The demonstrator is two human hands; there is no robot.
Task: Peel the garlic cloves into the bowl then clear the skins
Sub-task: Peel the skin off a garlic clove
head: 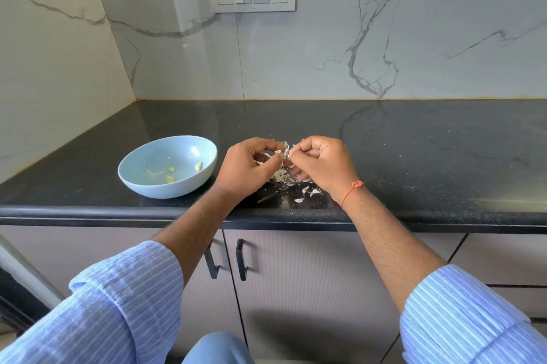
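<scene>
- currently both left hand (250,167) and right hand (321,165) pinch one garlic clove (286,152) above the skins (296,186).
- bowl (142,183) holds peeled cloves (171,174).

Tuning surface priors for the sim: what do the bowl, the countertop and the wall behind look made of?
Bowl: likely glazed ceramic, pale blue, soft sheen; melamine possible.
Countertop: dark polished stone, probably granite; fine speckle and it mirrors the wall's veins.
Wall: glossy white slabs with grey veining and a visible seam; marble or marble-look tile.

Pale blue bowl (167,167), black countertop (414,156)
</scene>
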